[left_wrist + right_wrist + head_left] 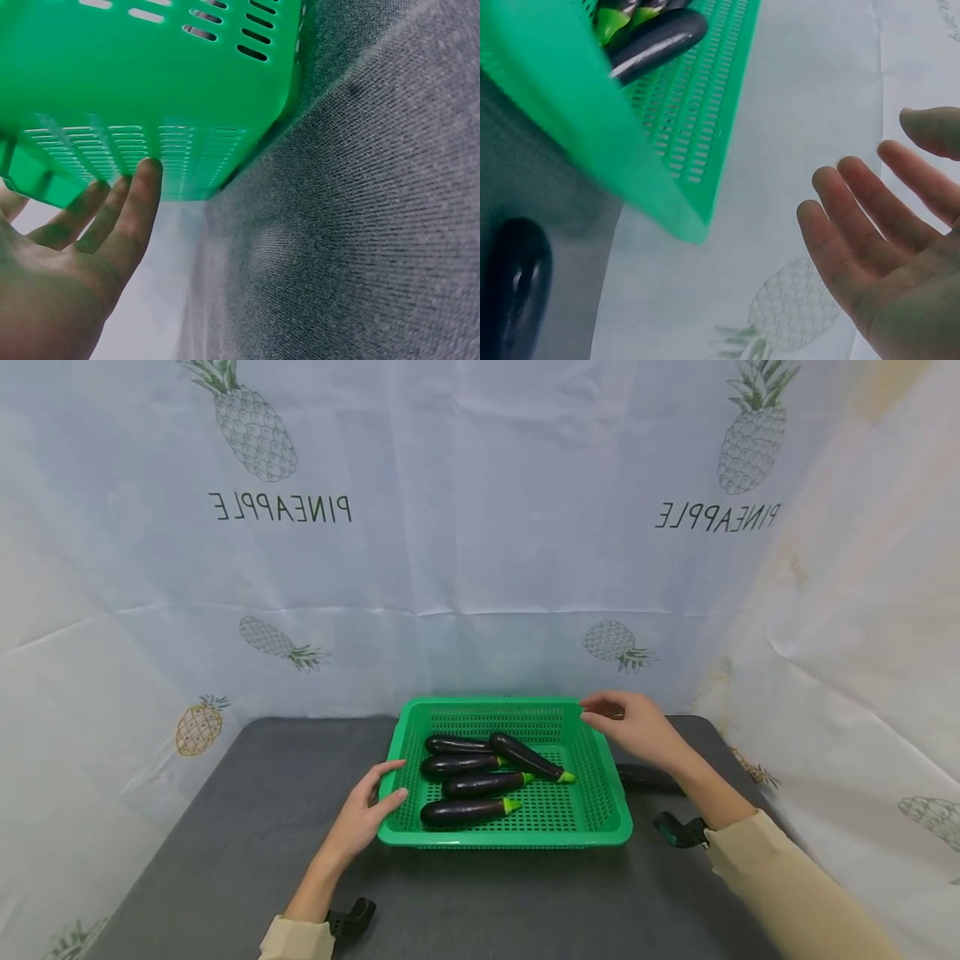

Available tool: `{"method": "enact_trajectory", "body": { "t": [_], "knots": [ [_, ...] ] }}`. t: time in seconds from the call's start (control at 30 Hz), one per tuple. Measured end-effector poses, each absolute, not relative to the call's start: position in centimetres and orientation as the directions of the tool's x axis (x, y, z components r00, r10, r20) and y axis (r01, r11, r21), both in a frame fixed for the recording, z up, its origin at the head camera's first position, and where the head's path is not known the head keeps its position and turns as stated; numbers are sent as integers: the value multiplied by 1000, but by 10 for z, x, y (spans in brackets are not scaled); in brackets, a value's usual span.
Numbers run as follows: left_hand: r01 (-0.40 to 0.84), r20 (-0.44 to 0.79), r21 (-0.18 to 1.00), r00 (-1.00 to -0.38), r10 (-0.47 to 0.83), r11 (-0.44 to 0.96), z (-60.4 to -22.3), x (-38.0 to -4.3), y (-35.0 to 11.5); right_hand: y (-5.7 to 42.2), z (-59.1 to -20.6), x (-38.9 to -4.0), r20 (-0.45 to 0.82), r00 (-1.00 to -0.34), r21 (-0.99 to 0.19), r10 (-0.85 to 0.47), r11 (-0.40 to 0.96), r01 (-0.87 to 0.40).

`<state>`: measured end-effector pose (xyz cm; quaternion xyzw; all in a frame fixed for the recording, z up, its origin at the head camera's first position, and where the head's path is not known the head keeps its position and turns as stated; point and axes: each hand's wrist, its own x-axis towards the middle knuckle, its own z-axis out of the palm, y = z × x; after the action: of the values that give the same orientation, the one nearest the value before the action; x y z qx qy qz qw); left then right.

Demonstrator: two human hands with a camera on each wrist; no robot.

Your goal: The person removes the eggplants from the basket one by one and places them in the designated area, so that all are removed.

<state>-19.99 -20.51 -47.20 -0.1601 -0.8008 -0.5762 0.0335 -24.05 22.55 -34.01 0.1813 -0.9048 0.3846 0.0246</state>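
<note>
A green plastic basket with slotted walls stands on the dark table. Several dark purple eggplants with green stem ends lie in it, mostly toward its left side; one slants across another at the back. My left hand is at the basket's left rim. In the left wrist view its fairly straight fingers touch the outer wall. Above the back right corner is my right hand, holding nothing, its fingers loose and apart from the basket in the right wrist view. Another eggplant lies outside, right of the basket, partly under the right forearm.
The dark grey cloth-covered table extends around the basket. Behind it hangs a pale curtain printed with pineapples, and similar sheeting closes in both sides. Each wrist wears a black camera mount.
</note>
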Motion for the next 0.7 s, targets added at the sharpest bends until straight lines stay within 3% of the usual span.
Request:
{"method": "enact_trajectory", "body": {
  "t": [0.33, 0.7],
  "knots": [
    [286, 232, 913, -950, 208, 291, -472, -199, -206, 192, -342, -259, 237, -903, -664, -359, 619, -420],
    [300, 245, 911, -946, 213, 285, -474, -200, -206, 172, -362, -287, 190, -889, -714, -417, 562, -416]
  ]
}}
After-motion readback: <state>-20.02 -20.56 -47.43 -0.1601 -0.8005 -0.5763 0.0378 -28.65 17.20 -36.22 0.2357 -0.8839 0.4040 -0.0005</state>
